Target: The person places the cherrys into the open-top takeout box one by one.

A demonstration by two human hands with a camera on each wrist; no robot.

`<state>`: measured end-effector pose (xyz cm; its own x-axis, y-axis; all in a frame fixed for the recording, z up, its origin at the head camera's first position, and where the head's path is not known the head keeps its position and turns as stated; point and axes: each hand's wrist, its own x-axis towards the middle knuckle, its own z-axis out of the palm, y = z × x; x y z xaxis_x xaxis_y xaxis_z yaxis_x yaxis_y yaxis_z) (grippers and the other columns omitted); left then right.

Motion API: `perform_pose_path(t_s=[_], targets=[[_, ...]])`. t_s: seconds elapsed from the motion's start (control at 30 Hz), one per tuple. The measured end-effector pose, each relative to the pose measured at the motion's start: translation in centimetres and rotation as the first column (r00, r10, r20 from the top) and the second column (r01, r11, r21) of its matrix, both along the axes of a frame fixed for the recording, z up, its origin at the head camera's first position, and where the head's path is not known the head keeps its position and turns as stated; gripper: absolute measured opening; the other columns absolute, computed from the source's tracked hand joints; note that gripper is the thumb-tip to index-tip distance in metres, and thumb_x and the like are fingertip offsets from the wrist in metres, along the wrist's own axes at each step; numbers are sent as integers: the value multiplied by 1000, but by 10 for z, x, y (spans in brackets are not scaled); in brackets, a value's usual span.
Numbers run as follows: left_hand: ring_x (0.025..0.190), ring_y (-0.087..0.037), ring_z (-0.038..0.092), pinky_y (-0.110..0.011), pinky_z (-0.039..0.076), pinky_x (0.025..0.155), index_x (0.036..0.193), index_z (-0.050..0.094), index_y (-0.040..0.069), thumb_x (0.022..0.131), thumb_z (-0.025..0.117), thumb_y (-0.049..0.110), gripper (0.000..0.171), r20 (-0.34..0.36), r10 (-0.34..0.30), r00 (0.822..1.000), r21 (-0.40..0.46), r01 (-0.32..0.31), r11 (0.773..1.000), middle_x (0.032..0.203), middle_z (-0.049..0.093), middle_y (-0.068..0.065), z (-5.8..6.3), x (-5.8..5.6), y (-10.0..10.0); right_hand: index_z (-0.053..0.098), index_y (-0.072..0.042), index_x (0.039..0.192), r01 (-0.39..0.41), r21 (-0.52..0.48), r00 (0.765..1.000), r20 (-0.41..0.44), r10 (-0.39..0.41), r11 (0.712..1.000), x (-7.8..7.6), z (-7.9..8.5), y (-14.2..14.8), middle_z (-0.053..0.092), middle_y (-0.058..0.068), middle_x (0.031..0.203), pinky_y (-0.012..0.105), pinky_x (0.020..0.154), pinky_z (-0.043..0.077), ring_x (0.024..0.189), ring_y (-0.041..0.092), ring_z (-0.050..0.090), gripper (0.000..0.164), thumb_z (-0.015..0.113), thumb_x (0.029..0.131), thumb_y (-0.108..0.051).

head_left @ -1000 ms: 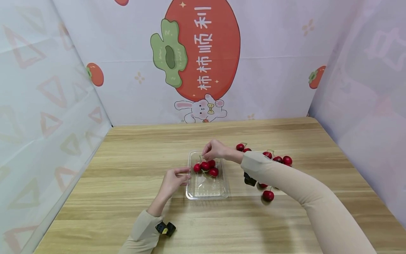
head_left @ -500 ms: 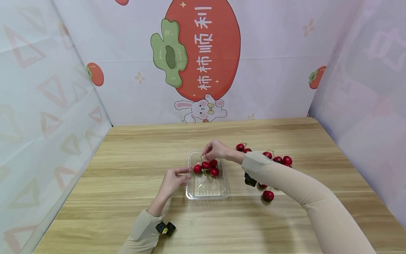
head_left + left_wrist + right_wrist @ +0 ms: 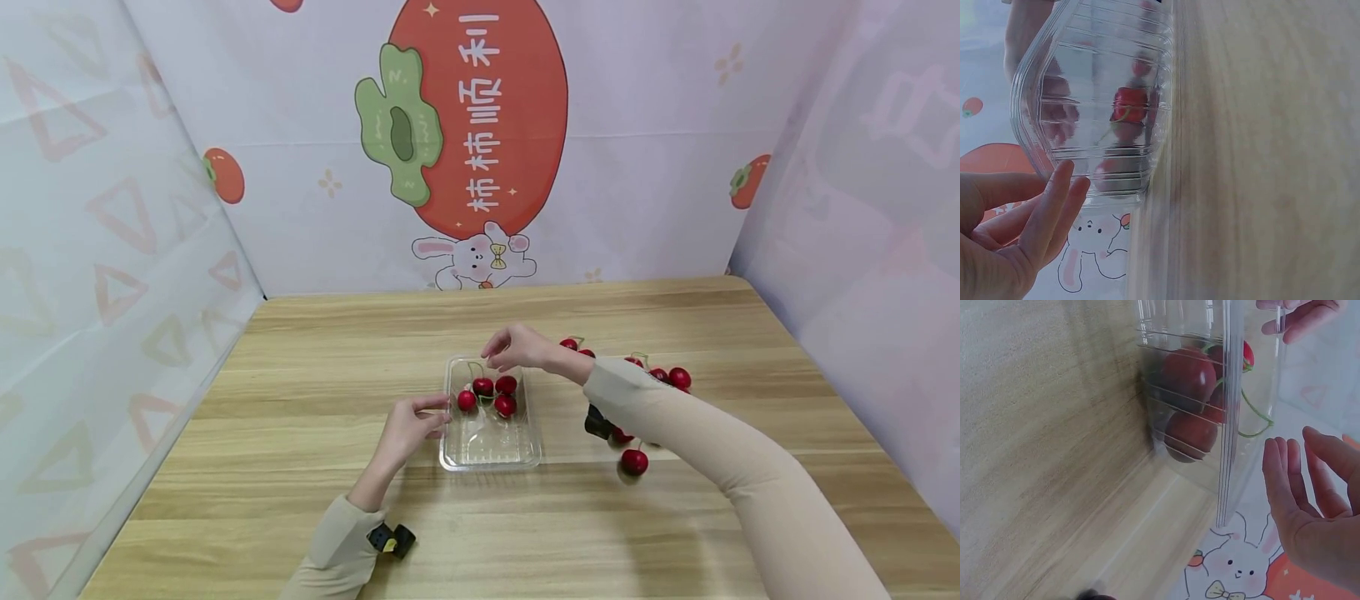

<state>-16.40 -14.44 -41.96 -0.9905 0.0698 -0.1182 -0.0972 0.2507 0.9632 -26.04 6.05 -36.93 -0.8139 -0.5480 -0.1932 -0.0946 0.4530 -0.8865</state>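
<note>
A clear plastic tray [image 3: 480,461] sits mid-table with several dark red cherries [image 3: 506,406] in its far half. My left hand [image 3: 405,429] is at the tray's left side. In the left wrist view its extended fingers [image 3: 1054,215] touch the clear ribbed wall. Over the tray's far right corner is my right hand [image 3: 521,347], holding nothing. A gap shows between thumb and fingers in the right wrist view, where the hand [image 3: 1316,506] is beside a green cherry stem [image 3: 1254,412] that rises over the rim.
More cherries lie on the wooden table [image 3: 337,350] to the right, partly hidden by the right sleeve [image 3: 697,425]. One cherry [image 3: 633,462] lies nearer the front. A printed cloth [image 3: 645,208] hangs behind the table, and side cloths flank it.
My right hand has let go of a cherry's stem and drawn slightly up and right. The cherries in the tray have shifted a little. My left hand has stayed put.
</note>
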Motion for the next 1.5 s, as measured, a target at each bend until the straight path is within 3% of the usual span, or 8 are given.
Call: perform_pose_path(t_s=[0.13,0.37,0.6,0.73,0.87,1.13,1.37,1.5], targets=[[81,-34,62,-33,57,67,109,57,-10,78,56,-10,31,1,-4,1000,6,4,1000,104,58,-27,1,1,0,58,13,100,-13,-4,1000,-21,13,1000,-1,3,8,62,15,88,40,79,53,80,21,61,24,60,79,1],[81,-34,62,-34,57,66,110,56,-10,79,56,-9,31,-2,-7,1000,0,7,1000,105,58,-27,2,2,0,61,8,99,-19,-7,999,-28,19,1000,-2,7,25,62,18,94,45,81,52,84,29,61,21,60,80,-1],[82,-38,61,-38,56,70,110,54,-13,79,54,-10,31,10,-16,1000,-6,16,1000,106,56,-30,17,8,2,61,9,100,-41,-2,995,-91,40,999,-2,9,42,60,25,99,45,78,53,84,34,60,21,58,82,-1],[81,-35,62,-34,57,66,110,56,-10,79,56,-8,31,9,-7,1000,-1,7,1000,105,58,-28,3,2,-1,61,9,99,-40,19,991,-123,42,999,-3,12,50,62,24,95,39,73,56,78,25,62,20,58,82,-1],[81,-33,63,-32,57,65,109,57,-9,79,56,-8,30,8,3,1000,-5,-3,1000,104,58,-27,1,1,-1,61,9,99,-32,41,988,-148,37,999,-6,13,57,63,21,93,33,69,57,74,18,62,21,58,81,-2],[81,-33,63,-31,57,65,109,58,-9,78,55,-9,30,13,2,1000,-7,-2,1000,103,59,-26,1,0,-1,60,11,98,-17,57,982,-186,28,998,-12,14,68,63,24,93,39,69,56,72,18,60,21,58,80,1],[83,-33,62,-31,57,65,109,58,-8,78,56,-8,30,11,2,1000,-9,-2,1000,104,59,-26,1,-1,-1,60,12,97,23,93,976,-217,-2,995,-20,11,80,63,22,88,35,62,56,74,30,60,20,58,80,3],[83,-33,62,-30,57,65,109,58,-8,79,57,-7,30,19,2,1000,-6,-2,1000,105,59,-25,1,-1,-1,58,13,100,43,116,980,-198,-19,992,-26,9,88,61,26,95,43,70,55,76,30,60,22,56,81,1]])
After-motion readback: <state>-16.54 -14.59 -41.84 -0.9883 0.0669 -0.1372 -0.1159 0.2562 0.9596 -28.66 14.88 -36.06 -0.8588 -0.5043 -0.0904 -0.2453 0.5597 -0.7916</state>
